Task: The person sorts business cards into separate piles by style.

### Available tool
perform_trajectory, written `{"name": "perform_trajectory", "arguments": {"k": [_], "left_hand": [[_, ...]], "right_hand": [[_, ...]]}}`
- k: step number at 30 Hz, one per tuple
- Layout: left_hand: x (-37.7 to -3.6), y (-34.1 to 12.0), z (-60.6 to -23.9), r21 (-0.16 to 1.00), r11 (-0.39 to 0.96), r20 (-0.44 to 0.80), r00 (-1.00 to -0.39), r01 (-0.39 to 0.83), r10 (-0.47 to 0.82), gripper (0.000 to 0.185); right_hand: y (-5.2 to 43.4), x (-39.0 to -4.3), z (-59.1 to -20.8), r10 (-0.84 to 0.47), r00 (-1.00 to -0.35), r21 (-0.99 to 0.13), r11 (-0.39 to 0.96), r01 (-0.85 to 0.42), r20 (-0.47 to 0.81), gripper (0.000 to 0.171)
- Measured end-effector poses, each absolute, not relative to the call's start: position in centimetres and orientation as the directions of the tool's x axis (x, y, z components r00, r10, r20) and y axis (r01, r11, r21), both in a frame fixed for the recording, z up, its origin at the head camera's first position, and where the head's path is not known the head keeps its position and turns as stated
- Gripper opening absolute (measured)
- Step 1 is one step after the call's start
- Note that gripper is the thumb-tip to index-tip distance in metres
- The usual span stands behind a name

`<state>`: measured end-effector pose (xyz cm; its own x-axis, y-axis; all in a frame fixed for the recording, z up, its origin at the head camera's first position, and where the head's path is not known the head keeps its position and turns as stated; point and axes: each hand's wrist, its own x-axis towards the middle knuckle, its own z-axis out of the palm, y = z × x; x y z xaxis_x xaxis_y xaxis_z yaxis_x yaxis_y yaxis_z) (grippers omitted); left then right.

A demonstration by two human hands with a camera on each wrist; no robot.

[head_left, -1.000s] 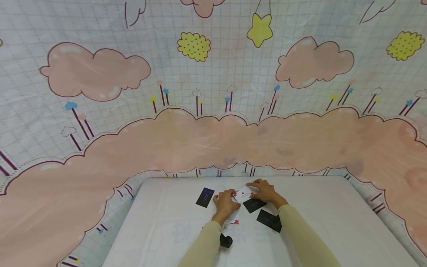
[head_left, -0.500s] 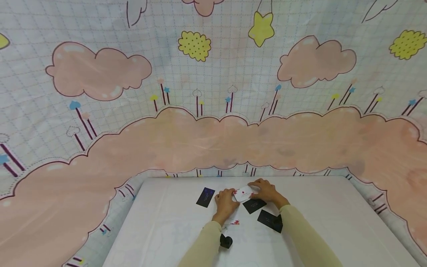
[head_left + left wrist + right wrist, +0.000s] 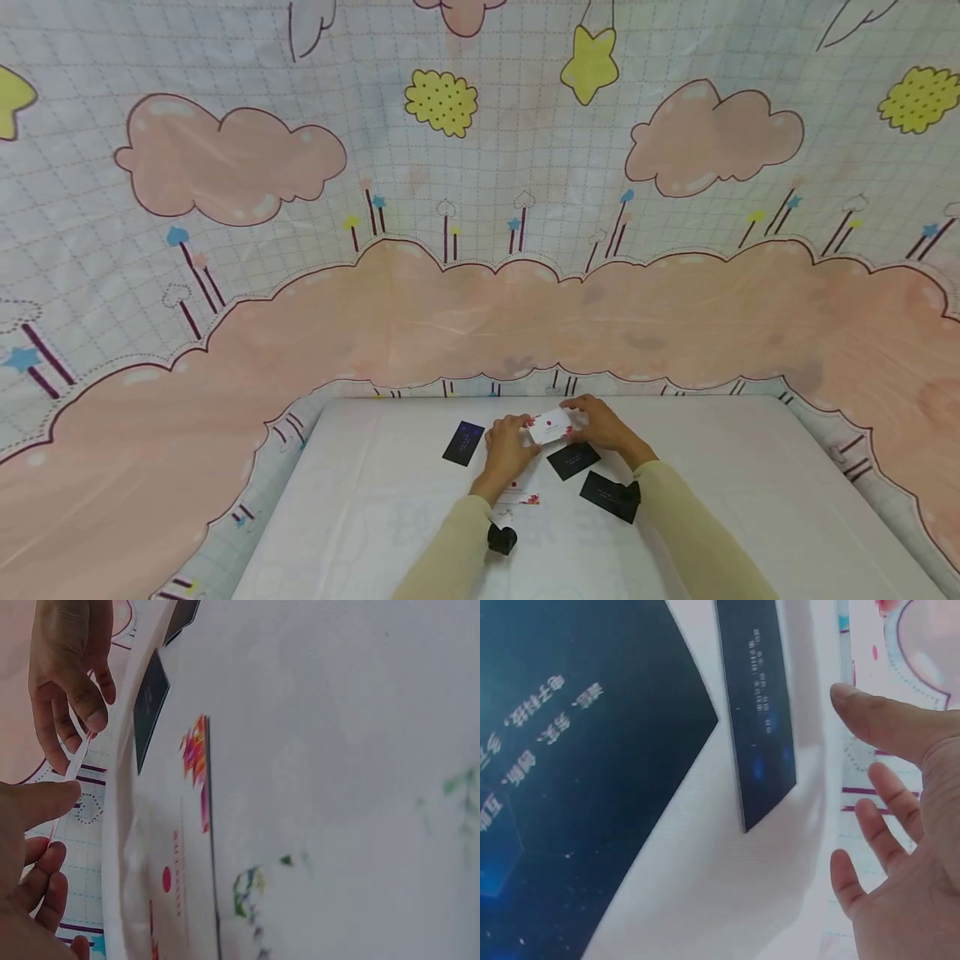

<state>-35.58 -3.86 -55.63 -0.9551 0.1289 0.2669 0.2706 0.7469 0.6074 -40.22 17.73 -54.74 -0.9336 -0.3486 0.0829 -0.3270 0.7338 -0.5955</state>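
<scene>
Both hands hold one white card (image 3: 551, 426) just above the desk (image 3: 750, 467), near its far edge: the left hand (image 3: 507, 448) pinches the near-left end and the right hand (image 3: 604, 427) pinches the far-right end, which keeps the card off the surface. Three dark cards (image 3: 573, 460) lie flat beside the hands (one left, two right), and another white card (image 3: 521, 493) lies under the left wrist. No container is in view.

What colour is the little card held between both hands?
White with a red dot, the card shows best in the head view.
</scene>
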Motion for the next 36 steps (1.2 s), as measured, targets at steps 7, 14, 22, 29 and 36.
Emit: {"name": "perform_trajectory", "arguments": {"k": [7,14,22,29,36], "left_hand": [[-35.6,-4.7,-54.9,0.651,0.690,0.267,-0.947,0.316,0.180,0.053],[-35.0,-5.6,-54.4,0.674,0.660,0.250,-0.944,0.331,0.217,0.057],[-33.8,-6.2,-53.4,0.675,0.649,0.272,-0.936,0.351,0.223,0.058],[-33.1,-7.0,-52.2,0.684,0.630,0.278,-0.929,0.369,0.242,0.056],[-32.5,-8.2,-51.4,0.685,0.617,0.264,-0.921,0.387,0.285,0.056]], "right_hand": [[17.7,-39.3,-53.5,-0.354,-0.928,-0.607,0.714,-0.348,0.117,0.055],[17.5,-37.9,-52.7,-0.337,-0.934,-0.602,0.723,-0.339,0.121,0.054],[17.4,-36.6,-52.1,-0.359,-0.917,-0.596,0.702,-0.389,0.175,0.054],[16.9,-35.6,-51.7,-0.363,-0.904,-0.588,0.688,-0.425,0.227,0.055],[16.4,-34.6,-51.3,-0.378,-0.870,-0.560,0.666,-0.493,0.317,0.053]]}}
